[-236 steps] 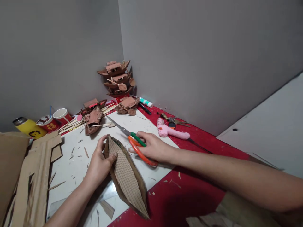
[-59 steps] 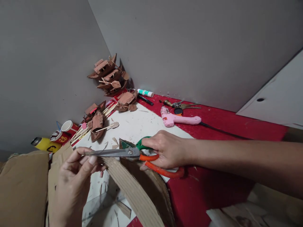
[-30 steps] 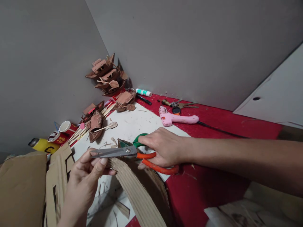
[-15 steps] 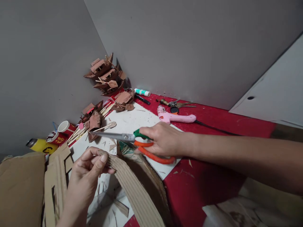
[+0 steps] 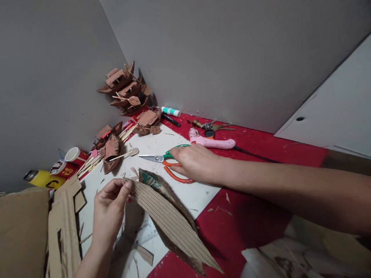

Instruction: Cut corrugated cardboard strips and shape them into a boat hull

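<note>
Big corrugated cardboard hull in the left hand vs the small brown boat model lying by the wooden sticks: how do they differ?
The corrugated cardboard hull is far larger than the small brown boat model. The hull is bare, raw cardboard; the model is darker brown and carries fittings. The left hand pinches the hull's tip, lifting it; the model lies untouched on the white board. Both have pointed boat shapes.

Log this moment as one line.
left hand: pinches cardboard hull tip | right hand: on scissors, flat on white board | glue gun: behind

A home craft corner: cardboard model boats point(image 5: 123, 88) (stacked against the wall), a glue gun point(image 5: 210, 141), cardboard scraps point(image 5: 62, 227).
</note>
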The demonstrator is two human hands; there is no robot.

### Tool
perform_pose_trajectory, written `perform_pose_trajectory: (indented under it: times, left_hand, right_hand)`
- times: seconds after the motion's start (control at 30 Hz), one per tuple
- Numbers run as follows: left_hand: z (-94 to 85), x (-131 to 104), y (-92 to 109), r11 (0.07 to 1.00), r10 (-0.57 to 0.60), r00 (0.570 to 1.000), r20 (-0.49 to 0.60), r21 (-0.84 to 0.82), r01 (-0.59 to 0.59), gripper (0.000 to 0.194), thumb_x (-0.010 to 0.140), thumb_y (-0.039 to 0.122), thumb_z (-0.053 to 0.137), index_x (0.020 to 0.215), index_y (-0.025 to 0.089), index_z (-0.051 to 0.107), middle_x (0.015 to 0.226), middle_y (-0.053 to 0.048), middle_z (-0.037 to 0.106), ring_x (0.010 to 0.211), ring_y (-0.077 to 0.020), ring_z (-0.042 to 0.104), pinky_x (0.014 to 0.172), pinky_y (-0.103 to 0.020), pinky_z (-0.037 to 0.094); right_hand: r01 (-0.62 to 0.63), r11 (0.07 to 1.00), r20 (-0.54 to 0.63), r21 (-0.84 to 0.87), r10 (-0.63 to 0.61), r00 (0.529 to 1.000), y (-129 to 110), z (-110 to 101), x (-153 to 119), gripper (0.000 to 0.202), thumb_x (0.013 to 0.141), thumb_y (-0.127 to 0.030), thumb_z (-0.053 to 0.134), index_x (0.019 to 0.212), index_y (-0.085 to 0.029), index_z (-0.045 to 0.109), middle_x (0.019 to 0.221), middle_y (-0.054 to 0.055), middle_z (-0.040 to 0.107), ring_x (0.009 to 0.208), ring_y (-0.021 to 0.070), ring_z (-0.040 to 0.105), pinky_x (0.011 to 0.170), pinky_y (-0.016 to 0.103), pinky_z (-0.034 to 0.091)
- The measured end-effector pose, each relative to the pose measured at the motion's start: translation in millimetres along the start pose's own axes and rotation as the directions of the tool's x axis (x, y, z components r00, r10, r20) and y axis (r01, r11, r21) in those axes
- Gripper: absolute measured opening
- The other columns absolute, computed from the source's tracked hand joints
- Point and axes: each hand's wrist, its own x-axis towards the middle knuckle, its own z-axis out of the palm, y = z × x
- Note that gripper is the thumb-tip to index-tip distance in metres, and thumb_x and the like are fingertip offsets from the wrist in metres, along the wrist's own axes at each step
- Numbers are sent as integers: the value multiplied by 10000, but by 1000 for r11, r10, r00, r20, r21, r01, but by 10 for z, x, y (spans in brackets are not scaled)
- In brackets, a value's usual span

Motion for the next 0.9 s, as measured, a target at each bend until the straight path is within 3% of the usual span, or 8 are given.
perform_pose_trajectory:
  times: [0.13, 0.2, 0.27, 0.37, 0.5, 0.67, 0.83, 0.9]
  left_hand:
    - [-222, 22, 158, 997, -21, 994, 108, -66, 28, 161, 682, 304, 746, 710, 171, 660, 573, 17, 555, 518, -85, 476, 470, -164, 407]
    - [-317, 33, 238, 993, -28, 994, 106, -108, 39, 159, 664, 285, 754, 667, 168, 647, 561, 23, 530, 510, -71, 448, 462, -150, 386]
    - [-357, 40, 277, 989, -48, 995, 92, -136, 60, 169, 648, 276, 761, 641, 163, 635, 535, 33, 487, 490, -57, 399, 446, -140, 357]
    - [-346, 53, 260, 984, -92, 989, 117, -141, 108, 192, 643, 294, 758, 626, 160, 621, 524, 34, 462, 484, -58, 363, 435, -145, 335]
    - [-369, 86, 208, 981, -111, 987, 120, -149, 128, 201, 627, 297, 760, 618, 161, 612, 522, 28, 463, 476, -66, 364, 428, -160, 324]
    - [-428, 128, 173, 959, -149, 985, 91, -230, 166, 173, 616, 252, 749, 628, 178, 593, 509, 35, 458, 453, -69, 382, 432, -168, 328]
    - [-393, 138, 158, 960, -135, 987, 90, -236, 153, 194, 611, 276, 761, 624, 168, 601, 516, 41, 447, 458, -58, 374, 424, -150, 314]
    - [-389, 135, 161, 962, -136, 986, 97, -227, 155, 186, 624, 286, 756, 639, 170, 612, 535, 34, 474, 469, -64, 394, 429, -156, 326]
  right_hand:
    - [126, 992, -165, 28, -120, 979, 3, 14, -11, 242, 920, -305, 469, 932, -107, 609, 913, 137, 629, 859, 247, 586, 668, 308, 401]
    - [242, 965, -231, 105, -213, 949, -52, 7, -36, 223, 920, -282, 472, 957, -119, 619, 922, 115, 619, 880, 224, 564, 708, 303, 398]
    - [393, 902, -229, 181, -350, 908, -151, -1, -54, 189, 906, -259, 492, 938, -138, 634, 885, 88, 618, 836, 194, 554, 713, 292, 392]
    - [546, 819, -123, 177, -532, 838, -326, -15, -33, 177, 889, -214, 499, 812, -145, 642, 804, 73, 612, 779, 186, 538, 688, 299, 380]
    - [544, 835, -4, 85, -545, 838, -474, -41, 78, 172, 862, -157, 505, 763, -128, 643, 798, 97, 628, 795, 226, 554, 654, 326, 375]
    - [561, 827, 1, 44, -561, 828, -596, 26, 205, 191, 839, -274, 568, 765, -122, 658, 777, 100, 654, 778, 250, 593, 651, 350, 397]
    - [623, 782, 1, 2, -623, 782, -698, 159, 235, 134, 795, -78, 525, 753, -129, 642, 751, 78, 674, 740, 234, 610, 629, 342, 398]
    - [611, 791, -1, 44, -611, 791, -644, 98, 235, 119, 780, -96, 531, 732, -125, 636, 739, 83, 675, 708, 220, 604, 614, 325, 394]
